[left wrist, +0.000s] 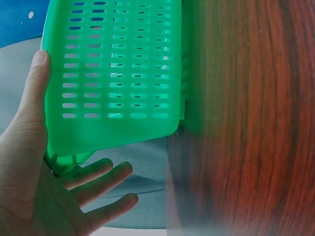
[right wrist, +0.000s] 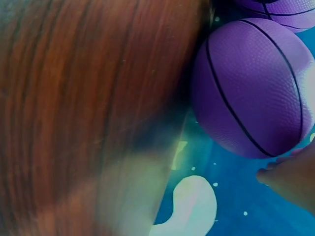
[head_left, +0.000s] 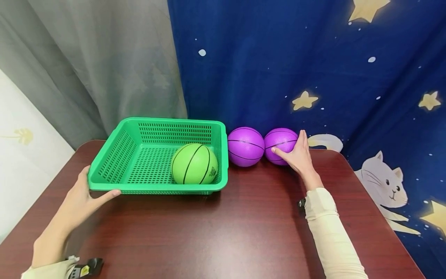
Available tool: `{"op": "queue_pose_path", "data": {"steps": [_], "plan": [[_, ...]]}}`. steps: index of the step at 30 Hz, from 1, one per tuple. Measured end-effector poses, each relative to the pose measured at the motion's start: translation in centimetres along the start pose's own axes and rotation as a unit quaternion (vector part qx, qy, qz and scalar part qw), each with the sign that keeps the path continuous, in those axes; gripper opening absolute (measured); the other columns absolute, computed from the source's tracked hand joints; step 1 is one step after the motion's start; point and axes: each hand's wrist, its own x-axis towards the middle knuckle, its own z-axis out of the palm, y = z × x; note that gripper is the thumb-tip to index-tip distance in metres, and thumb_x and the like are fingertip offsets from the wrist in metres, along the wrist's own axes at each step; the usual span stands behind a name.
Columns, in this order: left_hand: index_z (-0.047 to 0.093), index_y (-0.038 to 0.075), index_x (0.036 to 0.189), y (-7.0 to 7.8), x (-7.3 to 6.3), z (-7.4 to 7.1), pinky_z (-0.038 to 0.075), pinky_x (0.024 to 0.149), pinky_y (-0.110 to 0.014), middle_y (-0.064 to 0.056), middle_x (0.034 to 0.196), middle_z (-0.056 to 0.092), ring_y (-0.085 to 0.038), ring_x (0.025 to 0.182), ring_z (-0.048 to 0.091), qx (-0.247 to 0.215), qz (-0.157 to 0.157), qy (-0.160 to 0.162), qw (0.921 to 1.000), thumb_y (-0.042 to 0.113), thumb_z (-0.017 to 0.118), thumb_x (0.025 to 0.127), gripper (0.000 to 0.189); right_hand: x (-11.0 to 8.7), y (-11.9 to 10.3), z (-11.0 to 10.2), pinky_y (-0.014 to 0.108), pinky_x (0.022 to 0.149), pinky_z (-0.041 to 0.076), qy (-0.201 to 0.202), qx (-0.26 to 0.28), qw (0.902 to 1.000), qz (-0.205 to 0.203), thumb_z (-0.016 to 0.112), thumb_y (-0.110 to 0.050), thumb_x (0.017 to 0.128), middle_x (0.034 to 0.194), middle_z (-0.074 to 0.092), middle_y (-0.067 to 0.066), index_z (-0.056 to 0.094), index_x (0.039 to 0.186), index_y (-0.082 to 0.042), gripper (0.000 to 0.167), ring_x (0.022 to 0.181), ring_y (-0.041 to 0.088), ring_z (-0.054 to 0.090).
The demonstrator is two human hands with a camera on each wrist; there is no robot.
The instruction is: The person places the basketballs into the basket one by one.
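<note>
A green plastic basket (head_left: 104, 186) with slotted walls stands at the left of the table, a light green ball (head_left: 194, 164) with black lines inside it. My left hand (head_left: 78, 201) spans the basket's near left corner; its thumb lies along the front rim. In the left wrist view the other fingers (left wrist: 106, 189) stretch out straight below the corner. To the right of the basket sit two purple balls, one purple ball (head_left: 245, 147) beside it and another purple ball (head_left: 280, 141) farther right. My right hand (head_left: 300, 157) is at the right ball, thumb before it, fingers straight along its side.
The reddish-brown wooden table (head_left: 223, 232) ends just behind the balls. Behind it hang a grey curtain (head_left: 139, 58) and a dark blue curtain (head_left: 261, 69) with stars and a cat. Black straps show at both wrists.
</note>
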Motion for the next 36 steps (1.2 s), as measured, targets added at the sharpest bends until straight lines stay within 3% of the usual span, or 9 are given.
{"op": "queue_pose_path", "data": {"steps": [15, 27, 36], "plan": [[0.006, 0.009, 0.148, 0.0, -0.2, 0.1, 0.028, 0.083, -0.061, -0.026, 0.123, 0.04, -0.043, 0.112, 0.038, 0.001, -0.005, 0.0, 1.0, 0.029, 0.076, 0.077, 0.102, 0.1, 0.6, 1.6, 0.052, 0.107, 0.021, 0.051, 0.005, 0.9984, -0.021, 0.08, -0.051, 0.063, 0.148, 0.016, 0.02, 0.012, 0.146, 0.002, 0.12, 0.135, 0.036, 0.016], [0.003, 0.01, 0.149, 0.0, -0.1, 0.0, 0.028, 0.083, -0.063, -0.028, 0.124, 0.042, -0.047, 0.114, 0.037, 0.001, -0.017, -0.002, 0.9999, 0.029, 0.075, 0.078, 0.102, 0.3, 0.9, 1.7, 0.053, 0.105, 0.022, 0.034, -0.003, 0.9989, -0.032, 0.084, -0.051, 0.057, 0.147, 0.015, 0.02, 0.01, 0.145, 0.001, 0.126, 0.135, 0.036, 0.014], [0.006, 0.011, 0.148, 0.0, -0.1, 0.1, 0.029, 0.081, -0.06, -0.025, 0.121, 0.043, -0.042, 0.11, 0.039, 0.003, -0.013, 0.003, 0.9999, 0.029, 0.077, 0.077, 0.102, 0.2, 0.8, 2.1, 0.052, 0.102, 0.028, 0.066, 0.001, 0.9974, -0.031, 0.085, -0.044, 0.059, 0.141, 0.023, 0.021, 0.018, 0.142, 0.003, 0.117, 0.129, 0.036, 0.023]]}}
